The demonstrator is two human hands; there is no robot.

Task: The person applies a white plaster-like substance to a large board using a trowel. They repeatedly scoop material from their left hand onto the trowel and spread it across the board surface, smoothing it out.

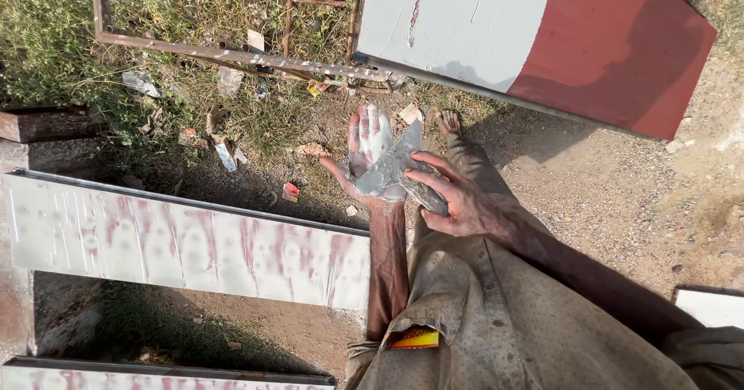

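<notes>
From the head camera we look straight down our own front. Our left hand (pixel 370 157) is held out flat, palm up, its fingers (pixel 372 130) spread open and smeared with pale grey putty (pixel 381 174) that sits in a lump across the palm. Our right hand (pixel 453 196) comes in from the right with its fingers (pixel 426 179) closed around a flat scraper blade (pixel 404 161), which lies tilted across the left palm, touching the putty. So the putty is in the left palm, under and against the blade, above the bare ground and our foot (pixel 448 121).

Below left lies a long white panel (pixel 186 239) streaked with red showing through, and another panel edge (pixel 155 374) sits at the bottom of the view. At top right a larger white and red board (pixel 542 41) rests on its edge near a rusty metal frame (pixel 232 49) lying in littered grass (pixel 46 41). An orange packet (pixel 415 337) pokes out of our shirt pocket (pixel 434 320).

What could go wrong, as we judge it: the putty is soft and the palm is open, so a tilt of the left hand or too hard a drag of the blade could send the lump onto the dirt, where it would pick up grit. The blade edge also runs right against bare skin, so a slip of the right hand could nick the palm.
</notes>
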